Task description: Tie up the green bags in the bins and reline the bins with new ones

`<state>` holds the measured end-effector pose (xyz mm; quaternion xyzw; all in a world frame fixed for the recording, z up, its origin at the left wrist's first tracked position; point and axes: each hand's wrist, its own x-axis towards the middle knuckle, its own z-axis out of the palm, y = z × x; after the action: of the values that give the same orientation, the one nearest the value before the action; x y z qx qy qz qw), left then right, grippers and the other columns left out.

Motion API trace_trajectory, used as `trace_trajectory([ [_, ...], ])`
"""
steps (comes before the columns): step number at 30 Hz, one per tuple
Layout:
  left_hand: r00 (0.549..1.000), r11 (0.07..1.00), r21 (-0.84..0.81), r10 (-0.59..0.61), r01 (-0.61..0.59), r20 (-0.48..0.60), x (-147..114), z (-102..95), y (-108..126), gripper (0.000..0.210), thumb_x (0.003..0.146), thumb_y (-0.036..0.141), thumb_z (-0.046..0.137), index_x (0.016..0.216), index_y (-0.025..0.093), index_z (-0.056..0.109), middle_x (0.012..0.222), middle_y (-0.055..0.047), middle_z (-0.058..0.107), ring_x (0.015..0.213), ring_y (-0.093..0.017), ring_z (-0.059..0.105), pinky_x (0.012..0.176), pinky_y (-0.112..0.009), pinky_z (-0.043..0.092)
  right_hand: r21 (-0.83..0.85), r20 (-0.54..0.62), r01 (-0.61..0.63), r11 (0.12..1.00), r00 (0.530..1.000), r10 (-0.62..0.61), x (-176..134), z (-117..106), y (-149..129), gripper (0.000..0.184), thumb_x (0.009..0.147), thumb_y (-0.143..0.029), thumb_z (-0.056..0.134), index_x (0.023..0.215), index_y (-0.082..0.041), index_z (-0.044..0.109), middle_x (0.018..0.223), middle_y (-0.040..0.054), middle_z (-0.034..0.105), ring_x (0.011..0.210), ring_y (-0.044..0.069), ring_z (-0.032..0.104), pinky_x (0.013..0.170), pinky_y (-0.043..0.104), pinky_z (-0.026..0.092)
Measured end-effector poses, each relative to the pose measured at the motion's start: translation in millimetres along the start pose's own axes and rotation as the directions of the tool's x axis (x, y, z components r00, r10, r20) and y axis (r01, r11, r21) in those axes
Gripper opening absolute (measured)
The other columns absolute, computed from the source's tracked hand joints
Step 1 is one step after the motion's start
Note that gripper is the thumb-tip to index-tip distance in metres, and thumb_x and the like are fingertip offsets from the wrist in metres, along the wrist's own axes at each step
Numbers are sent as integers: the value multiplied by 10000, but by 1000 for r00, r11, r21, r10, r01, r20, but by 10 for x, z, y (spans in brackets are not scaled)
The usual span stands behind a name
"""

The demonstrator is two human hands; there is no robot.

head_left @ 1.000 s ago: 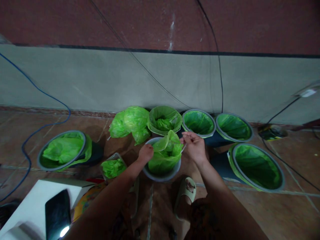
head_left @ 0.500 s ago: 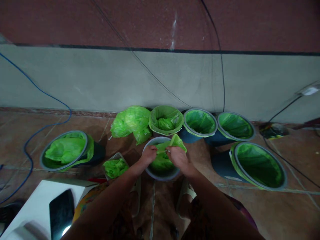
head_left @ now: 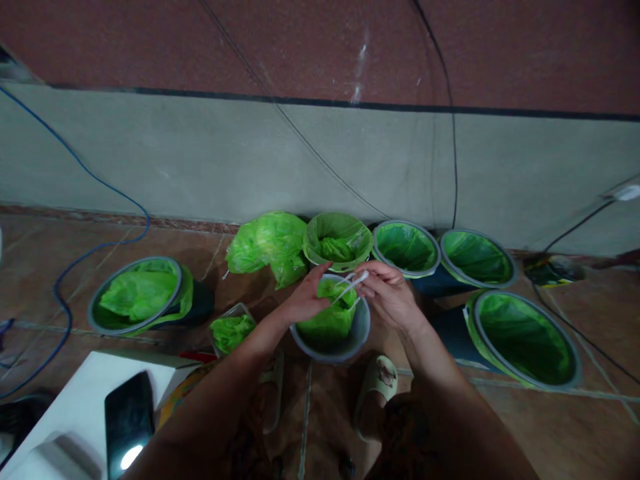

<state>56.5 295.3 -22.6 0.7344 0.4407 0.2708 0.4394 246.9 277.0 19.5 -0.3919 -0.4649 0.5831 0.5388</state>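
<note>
A grey bucket (head_left: 364, 333) stands on the floor between my feet, with a bright green plastic bag (head_left: 325, 328) bunched inside it. Over its rim, my right hand (head_left: 393, 293) pinches a white drawstring (head_left: 354, 283) that runs down toward the bag. On the bucket's left side is my left hand (head_left: 311, 297), thumb and fingers spread apart around the bag's top. The string's lower end comes close to my left thumb; whether they touch is unclear.
Several lined bins stand around, including one tilted bin (head_left: 525, 340) at right and another (head_left: 137, 297) at left. Stuffed green bags (head_left: 270, 243) lie by the wall. A clear tub (head_left: 233, 328) holds green plastic. A phone (head_left: 129, 420) rests on a white box (head_left: 83, 400).
My hands have moved apart, the right one rising with the white drawstring pulled out. The green bag's edge, earlier held up between both hands, has dropped into the bucket.
</note>
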Motion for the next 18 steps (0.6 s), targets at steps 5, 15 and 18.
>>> trace_trajectory([
  [5,982,981,-145,147,-129,119,33,50,266,374,830,221,581,1201,176,597,1211,-61,659,1127,-197,591,1027,-318,414,124,-23,1,992,1000,2,12,40,-172,249,700,-438,765,791,-219,690,552,-59,450,504,77,340,524,250,328],
  [15,983,996,-89,13,4,185,33,439,223,245,917,281,438,813,187,639,822,-17,685,800,-150,618,786,-254,458,216,-141,-16,976,989,47,99,-16,-46,222,708,-355,759,850,-194,700,585,-61,488,491,44,319,484,209,267],
  [18,985,970,-178,-151,163,78,75,491,144,306,921,254,393,730,175,618,673,-11,647,678,-133,594,724,-245,461,136,-196,-23,990,979,50,111,-68,-68,262,677,-330,774,891,-197,700,616,-59,532,489,44,352,477,206,277],
])
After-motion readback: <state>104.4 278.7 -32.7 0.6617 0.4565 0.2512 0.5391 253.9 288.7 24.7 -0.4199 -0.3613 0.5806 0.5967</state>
